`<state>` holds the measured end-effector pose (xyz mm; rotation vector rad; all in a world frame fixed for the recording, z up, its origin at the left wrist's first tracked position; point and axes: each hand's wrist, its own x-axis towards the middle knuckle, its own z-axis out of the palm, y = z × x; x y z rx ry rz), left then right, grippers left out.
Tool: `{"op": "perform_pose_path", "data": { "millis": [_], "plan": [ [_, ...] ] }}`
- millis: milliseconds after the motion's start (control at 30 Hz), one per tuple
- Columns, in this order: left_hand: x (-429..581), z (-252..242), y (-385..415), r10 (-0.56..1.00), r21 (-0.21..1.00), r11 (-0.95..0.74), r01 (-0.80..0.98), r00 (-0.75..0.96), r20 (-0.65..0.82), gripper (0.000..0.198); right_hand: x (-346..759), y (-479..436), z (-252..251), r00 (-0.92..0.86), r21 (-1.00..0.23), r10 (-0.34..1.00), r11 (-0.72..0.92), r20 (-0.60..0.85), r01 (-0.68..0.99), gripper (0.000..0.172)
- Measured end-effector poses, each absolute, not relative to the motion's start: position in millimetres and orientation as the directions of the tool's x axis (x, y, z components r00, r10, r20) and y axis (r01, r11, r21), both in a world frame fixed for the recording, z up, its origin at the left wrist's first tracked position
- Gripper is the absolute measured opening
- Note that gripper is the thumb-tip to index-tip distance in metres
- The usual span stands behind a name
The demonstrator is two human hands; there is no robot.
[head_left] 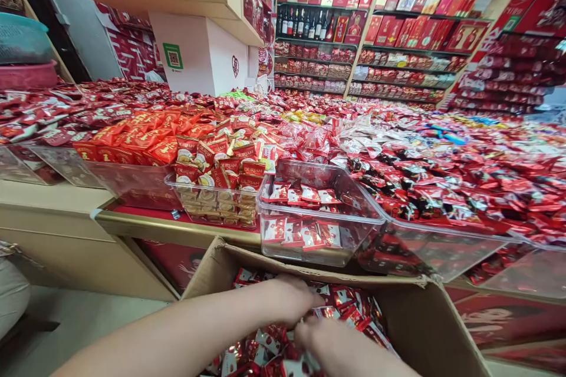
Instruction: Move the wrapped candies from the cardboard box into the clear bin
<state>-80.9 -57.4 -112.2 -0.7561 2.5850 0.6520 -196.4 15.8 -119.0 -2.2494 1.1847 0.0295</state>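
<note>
While both forearms reach down into an open cardboard box (422, 318), the left hand (294, 300) and the right hand (321, 333) are close together over the small red-and-white packets (269, 341) heaped inside it. The right hand is blurred and the left one's fingers are mostly hidden, so I cannot tell whether either is gripping a packet. Just behind the box's far wall is a clear bin (318, 214), filled only partway, with similar red-and-white wrapped pieces (309, 235) lying in rows well below its rim. Beside it on the left, a smaller clear tub (216, 212) is piled above its rim with red-and-gold durian packets (221, 168). Further left, another transparent bin (132, 179) is heaped with orange-red bags (137, 141). To the right of the partly filled bin, a wide clear container (446, 247) overflows with shiny red-and-black sweets (420, 188). At the upper left, a teal basket (22, 38) sits on a pink basket (26, 76); their contents cannot be made out.
</note>
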Motion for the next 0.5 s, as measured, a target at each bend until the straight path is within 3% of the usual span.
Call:
{"op": "perform_pose_path", "data": {
  "millis": [67,167,267,333,400,500],
  "plan": [
    [-80,-107,-59,-0.377,0.411,0.733,-0.543,-0.826,-0.418,0.026,-213,16,-82,0.564,-0.634,-0.813,-0.361,-0.145,-0.684,0.033],
    [-76,-94,-62,-0.277,0.611,0.638,-0.469,-0.88,-0.386,0.008,-231,18,-47,0.405,-0.781,-0.91,-0.191,-0.085,-0.594,0.026],
    [-68,-75,-66,-0.083,0.905,0.255,-0.34,-0.94,-0.329,0.026,-239,16,-42,0.251,-0.845,-0.967,-0.093,-0.051,-0.527,0.028],
    [-63,-63,-68,-0.082,0.953,0.046,-0.3,-0.952,-0.296,0.039,-241,13,-47,0.213,-0.87,-0.977,-0.099,-0.007,-0.482,0.032],
    [-62,-55,-67,-0.186,0.96,0.006,-0.279,-0.944,-0.273,0.05,-243,10,-54,0.208,-0.906,-0.978,-0.114,0.03,-0.408,0.033],
    [-65,-52,-63,-0.359,0.963,0.11,-0.245,-0.914,-0.191,0.065,-245,5,-63,0.173,-0.947,-0.982,-0.12,0.07,-0.299,0.024]
  ]
}}
